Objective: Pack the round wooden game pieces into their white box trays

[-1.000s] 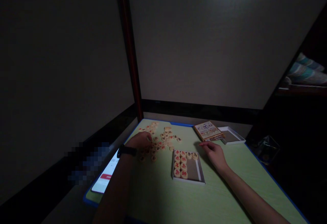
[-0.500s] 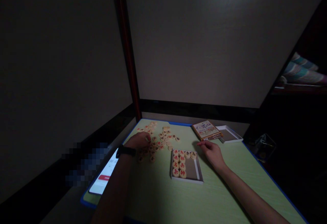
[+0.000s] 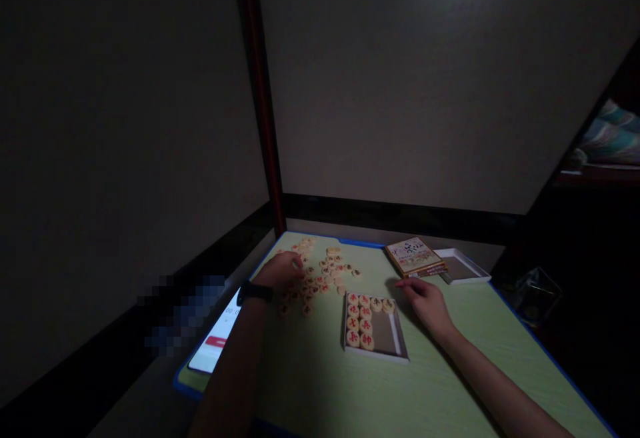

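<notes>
My left hand [image 3: 281, 271], with a dark watch on its wrist, is over scattered round Chinese chess pieces [image 3: 325, 281] on the table. Its fingers are curled, and whatever they hold is hidden below. A shallow white box [image 3: 387, 336] lies in front of me. Two columns of red-marked pieces [image 3: 359, 321] fill its left side, and two dark-marked pieces [image 3: 383, 304] sit at its upper right. Just right of the box is my right hand [image 3: 425, 301], fingers drawn together, with no piece visible at the fingertips.
Behind my right hand lies a printed game box [image 3: 414, 256], beside a white tray-like lid [image 3: 463, 267]. A lit phone [image 3: 217, 341] rests at the left of the green, blue-edged table [image 3: 320, 385]. Walls [image 3: 390, 91] rise behind and to the left.
The whole view has shifted slightly, so everything sits further right. My left hand stays over the loose pieces, tilted a little differently. The pieces in the box look unchanged.
</notes>
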{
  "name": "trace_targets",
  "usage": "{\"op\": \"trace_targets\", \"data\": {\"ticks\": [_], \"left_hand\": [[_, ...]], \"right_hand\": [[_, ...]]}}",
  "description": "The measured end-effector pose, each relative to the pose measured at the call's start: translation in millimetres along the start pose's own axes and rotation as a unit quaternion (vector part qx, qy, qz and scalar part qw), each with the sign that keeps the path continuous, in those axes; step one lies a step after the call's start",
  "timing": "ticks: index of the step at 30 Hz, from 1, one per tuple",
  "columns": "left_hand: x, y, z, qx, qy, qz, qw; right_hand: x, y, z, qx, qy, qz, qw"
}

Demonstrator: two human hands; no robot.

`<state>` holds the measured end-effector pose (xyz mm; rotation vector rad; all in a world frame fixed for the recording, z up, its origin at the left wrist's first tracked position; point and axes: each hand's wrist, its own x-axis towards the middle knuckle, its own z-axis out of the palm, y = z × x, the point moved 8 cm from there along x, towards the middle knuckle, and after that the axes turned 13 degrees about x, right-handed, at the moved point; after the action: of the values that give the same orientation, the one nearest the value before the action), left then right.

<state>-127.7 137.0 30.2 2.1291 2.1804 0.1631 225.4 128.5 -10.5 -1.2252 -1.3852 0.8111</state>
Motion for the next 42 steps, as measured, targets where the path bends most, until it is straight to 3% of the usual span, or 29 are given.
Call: {"op": "trace_targets", "data": {"ticks": [4,9,15,21,23,26,28,37,42], "left_hand": [[2.0,7.6,-12.7,0.006,0.075,-0.014,0.997],[2.6,37.1,-9.3,0.011,0.119,0.081,0.990],[-0.3,61.8,1.9,0.007,0.104,0.157,0.982],[-0.4,49.5,-4.5,0.001,0.104,0.120,0.987],[-4.4,46.3,-5.9,0.003,0.064,0.123,0.990],[-14.0,46.1,-0.7,0.001,-0.042,0.139,0.989],[-18.8,46.4,1.6,0.026,-0.072,0.138,0.987],[-14.7,55.6,15.6,0.096,-0.044,0.142,0.984],[-19.9,60.9,9.2,0.096,-0.030,0.129,0.987]], "right_hand": [[-0.2,-1.6,0.2,0.004,-0.004,0.003,1.000],[-0.4,-0.9,0.5,0.000,-0.002,0.017,1.000],[-0.4,1.6,0.9,0.002,-0.008,0.025,1.000],[1.0,3.0,0.5,-0.003,-0.011,0.012,1.000],[1.6,3.6,0.5,0.000,-0.011,0.007,1.000],[2.0,3.3,0.2,0.005,-0.007,0.001,1.000],[1.6,2.3,0.2,0.004,-0.004,-0.002,1.000],[-0.3,-1.2,0.8,-0.017,-0.008,0.007,1.000],[-1.0,-3.5,0.6,-0.008,-0.005,0.008,1.000]]}}
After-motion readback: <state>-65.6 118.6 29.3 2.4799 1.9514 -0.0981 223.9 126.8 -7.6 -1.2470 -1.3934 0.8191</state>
